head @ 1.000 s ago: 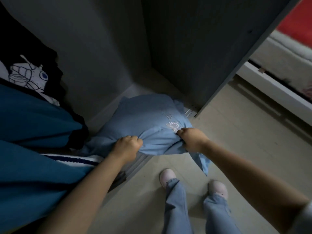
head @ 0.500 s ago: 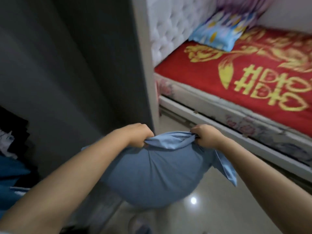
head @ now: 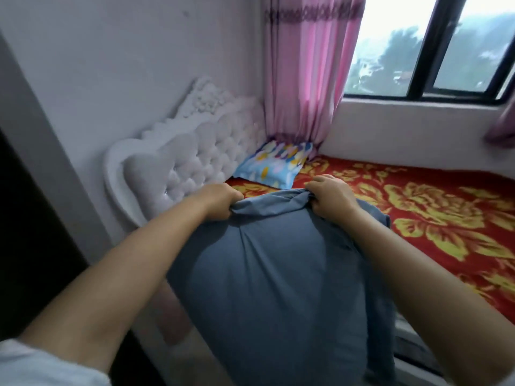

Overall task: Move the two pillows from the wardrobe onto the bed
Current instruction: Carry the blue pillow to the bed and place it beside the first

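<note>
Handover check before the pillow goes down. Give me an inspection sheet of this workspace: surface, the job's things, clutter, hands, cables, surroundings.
Surface: bed covered by a red spread with a yellow flower pattern; the part in view near the headboard is mostly bare.
Job's things: blue pillow held up in front of the bed, not yet laid down; patterned pillow lying in the corner by the headboard.
Clutter: nothing seen.
Hands: left hand and right hand each grip the blue pillow's top edge.
Cables: nothing seen.
Surroundings: white tufted headboard on the left, pink curtain in the corner, window above the bed's far side.
</note>
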Tool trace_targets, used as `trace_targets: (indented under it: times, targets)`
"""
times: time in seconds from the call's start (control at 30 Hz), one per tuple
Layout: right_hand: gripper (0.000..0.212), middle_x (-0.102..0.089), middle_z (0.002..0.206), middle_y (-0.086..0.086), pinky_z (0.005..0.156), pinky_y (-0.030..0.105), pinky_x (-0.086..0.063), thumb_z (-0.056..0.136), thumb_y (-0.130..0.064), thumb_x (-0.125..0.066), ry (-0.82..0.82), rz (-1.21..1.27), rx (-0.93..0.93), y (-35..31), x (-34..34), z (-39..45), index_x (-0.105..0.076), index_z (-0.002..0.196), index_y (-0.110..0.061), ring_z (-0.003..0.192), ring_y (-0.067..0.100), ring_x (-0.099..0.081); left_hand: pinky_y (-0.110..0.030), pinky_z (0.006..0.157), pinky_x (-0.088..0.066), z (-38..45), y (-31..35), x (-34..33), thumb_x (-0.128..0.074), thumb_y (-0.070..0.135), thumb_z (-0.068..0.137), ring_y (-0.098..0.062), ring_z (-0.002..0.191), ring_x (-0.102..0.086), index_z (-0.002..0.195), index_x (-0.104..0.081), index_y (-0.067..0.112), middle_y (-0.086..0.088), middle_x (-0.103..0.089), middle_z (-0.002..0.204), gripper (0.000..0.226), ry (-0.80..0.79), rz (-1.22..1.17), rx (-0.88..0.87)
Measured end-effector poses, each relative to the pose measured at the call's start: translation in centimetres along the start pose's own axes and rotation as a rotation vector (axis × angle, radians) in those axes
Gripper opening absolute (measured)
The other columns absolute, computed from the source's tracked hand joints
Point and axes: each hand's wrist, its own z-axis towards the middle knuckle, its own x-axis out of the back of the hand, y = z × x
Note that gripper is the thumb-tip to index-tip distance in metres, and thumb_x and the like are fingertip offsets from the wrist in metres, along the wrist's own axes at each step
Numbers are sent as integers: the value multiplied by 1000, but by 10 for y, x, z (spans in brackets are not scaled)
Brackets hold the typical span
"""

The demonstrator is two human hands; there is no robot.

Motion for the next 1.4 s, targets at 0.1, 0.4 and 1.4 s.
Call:
trace_targets:
  times: [0.1,0.4,1.4]
  targets:
    - [23,-64,108,18,87,38,-40,80,-6,-55,250,-64,-51,27,34,92,-65,99,0,108,31,-54,-35,69,-44,75,-40,62,-53,4,80,-37,99,-60,93,-59,6,-22,-65,108,14,237,58,54]
    - [4,-63,53,19,46,31,-47,52,2,-65,1028,-248,51,57,98,318,-63,55,0,47,29,-60,-43,53,-43,235,-160,195,-47,3,87,-48,72,-62,100,-61,1,-34,-58,90,19,943,315,30]
    - [46,-53,135,14,101,32,-40,92,-34,-53,-970,350,-519,91,-502,504,-48,131,-9,123,29,-49,-42,96,-44,571,-381,-253,-40,23,98,-31,119,-50,128,-49,13,-12,-51,133,33,-679,106,-29]
